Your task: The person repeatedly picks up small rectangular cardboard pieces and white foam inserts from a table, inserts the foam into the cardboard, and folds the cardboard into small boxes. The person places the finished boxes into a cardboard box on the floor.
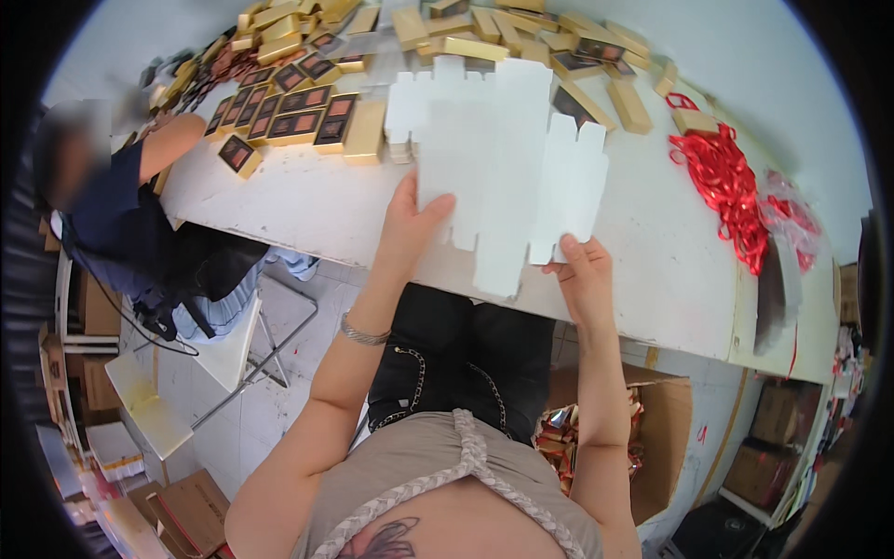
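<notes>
A flat white cardboard box blank (484, 158) with notched, tabbed edges is held up over the near part of the white table. My left hand (416, 221) grips its left edge, thumb on the face towards me and fingers mostly hidden. At the lower right corner, my right hand (581, 268) pinches a panel between thumb and fingers. Just behind the blank's left side lie a gold box (364, 132) and rows of gold boxes with dark windowed fronts (300, 122).
Many gold boxes (484, 30) are heaped along the table's far side. Red ribbon (722, 182) lies in a tangle on the right. A seated co-worker (121, 205) is at the left, near a folding chair (223, 363). An open carton (666, 438) stands below the table's front edge (652, 340).
</notes>
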`<action>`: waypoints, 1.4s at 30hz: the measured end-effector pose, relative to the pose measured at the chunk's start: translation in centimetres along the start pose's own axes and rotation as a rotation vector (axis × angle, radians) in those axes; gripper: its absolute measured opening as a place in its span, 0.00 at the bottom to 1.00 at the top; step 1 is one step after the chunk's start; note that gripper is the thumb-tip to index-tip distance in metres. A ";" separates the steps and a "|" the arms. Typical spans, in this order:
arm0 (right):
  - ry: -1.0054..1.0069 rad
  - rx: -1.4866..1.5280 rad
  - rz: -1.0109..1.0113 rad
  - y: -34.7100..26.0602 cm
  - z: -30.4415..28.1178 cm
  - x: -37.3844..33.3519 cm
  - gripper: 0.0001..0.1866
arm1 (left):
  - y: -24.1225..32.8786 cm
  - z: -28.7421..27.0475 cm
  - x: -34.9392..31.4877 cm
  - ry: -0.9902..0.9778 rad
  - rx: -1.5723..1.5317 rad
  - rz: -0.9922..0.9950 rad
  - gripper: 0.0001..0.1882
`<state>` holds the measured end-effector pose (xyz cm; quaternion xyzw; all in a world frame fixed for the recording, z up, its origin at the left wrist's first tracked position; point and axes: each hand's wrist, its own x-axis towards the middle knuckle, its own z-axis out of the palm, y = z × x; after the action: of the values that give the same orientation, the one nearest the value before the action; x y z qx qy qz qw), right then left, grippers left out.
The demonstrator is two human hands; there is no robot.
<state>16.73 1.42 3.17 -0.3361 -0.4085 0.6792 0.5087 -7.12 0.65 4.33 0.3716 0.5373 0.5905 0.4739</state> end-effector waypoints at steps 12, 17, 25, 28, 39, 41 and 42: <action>0.040 -0.638 -0.037 1.0 2.8 -3.8 0.20 | -0.6 2.7 -1.0 0.037 0.534 0.254 0.29; 0.048 0.092 0.020 2.4 4.8 -4.7 0.39 | -2.2 6.1 -3.9 -0.060 0.772 0.288 0.31; 0.223 -0.073 -0.025 0.8 4.0 -3.1 0.20 | 0.3 4.2 -5.7 -0.279 0.152 -0.054 0.21; 0.282 -0.262 -0.038 1.6 3.7 -3.1 0.13 | -0.3 4.7 -6.9 -0.195 0.451 0.182 0.18; 0.484 -0.971 -0.377 4.7 4.6 -3.0 0.14 | -1.9 8.1 -9.8 -0.094 0.854 0.622 0.26; 0.488 -0.940 -0.393 3.8 4.3 -3.3 0.15 | -2.0 8.1 -9.5 -0.069 0.864 0.582 0.26; 0.495 -0.926 -0.409 3.0 4.3 -3.3 0.15 | -2.4 7.9 -8.0 -0.066 0.745 0.489 0.26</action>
<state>12.53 -3.12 2.50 -0.5875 -0.5893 0.2175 0.5102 2.97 -4.84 3.72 0.6516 0.5942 0.4393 0.1711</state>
